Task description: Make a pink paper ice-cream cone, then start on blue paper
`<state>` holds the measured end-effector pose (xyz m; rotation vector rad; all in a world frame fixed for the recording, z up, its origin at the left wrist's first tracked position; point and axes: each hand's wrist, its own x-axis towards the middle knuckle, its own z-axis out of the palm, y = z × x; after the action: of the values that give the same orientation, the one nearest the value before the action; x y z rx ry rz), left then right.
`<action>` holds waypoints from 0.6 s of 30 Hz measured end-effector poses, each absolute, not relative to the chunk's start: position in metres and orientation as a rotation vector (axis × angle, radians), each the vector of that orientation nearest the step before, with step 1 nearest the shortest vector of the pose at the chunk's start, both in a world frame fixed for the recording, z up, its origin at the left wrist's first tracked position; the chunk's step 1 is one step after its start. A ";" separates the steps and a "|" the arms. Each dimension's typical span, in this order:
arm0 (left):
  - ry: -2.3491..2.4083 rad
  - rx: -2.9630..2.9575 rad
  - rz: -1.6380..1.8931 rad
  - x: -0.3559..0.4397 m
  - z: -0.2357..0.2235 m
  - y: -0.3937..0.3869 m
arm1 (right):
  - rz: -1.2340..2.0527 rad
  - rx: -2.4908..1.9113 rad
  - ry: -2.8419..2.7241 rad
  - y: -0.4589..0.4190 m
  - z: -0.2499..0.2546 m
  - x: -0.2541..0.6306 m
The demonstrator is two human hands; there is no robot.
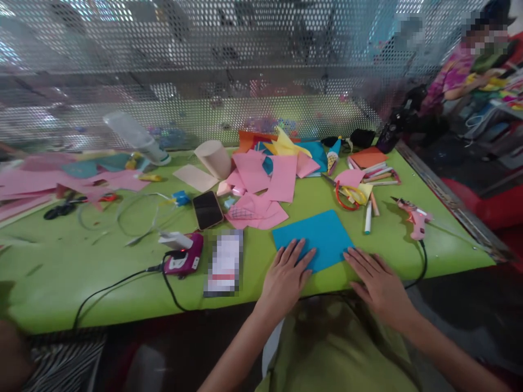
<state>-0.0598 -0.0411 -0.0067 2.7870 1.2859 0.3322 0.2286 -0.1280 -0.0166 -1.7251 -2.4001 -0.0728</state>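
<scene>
A blue sheet of paper [314,235] lies flat on the green table [81,272] near its front edge. My left hand [286,275] rests flat on the sheet's near left corner, fingers stretched out. My right hand [378,283] lies flat by the sheet's near right corner, fingertips touching its edge. Neither hand holds anything.
Pink paper pieces [265,188], a paper roll [214,158], a phone [207,209], scissors [345,196], markers [368,215] and a pink glue gun [413,216] lie behind the sheet. A magenta device [183,260] with cables sits left. A perforated screen [245,71] backs the table; another person [469,65] sits far right.
</scene>
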 end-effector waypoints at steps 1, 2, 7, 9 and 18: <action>1.284 2.796 0.333 -0.060 -0.007 -0.041 | -0.092 -1.741 -2.379 -0.130 -0.017 0.233; 1.282 2.804 0.331 -0.060 -0.008 -0.041 | -0.108 -1.748 -2.360 -0.131 -0.017 0.237; 1.282 2.807 0.342 -0.062 -0.009 -0.040 | -0.059 -1.684 -2.236 -0.116 -0.007 0.260; 1.273 2.806 0.341 -0.063 -0.008 -0.039 | -0.016 -1.718 -2.121 -0.093 0.005 0.273; 1.206 2.740 0.306 -0.043 0.016 -0.039 | 0.049 -1.983 -2.036 0.062 0.030 0.291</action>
<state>-0.0429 -0.0387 0.0158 2.7399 1.2062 0.3055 0.2912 0.0620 0.0296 -1.9834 -2.0362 0.0491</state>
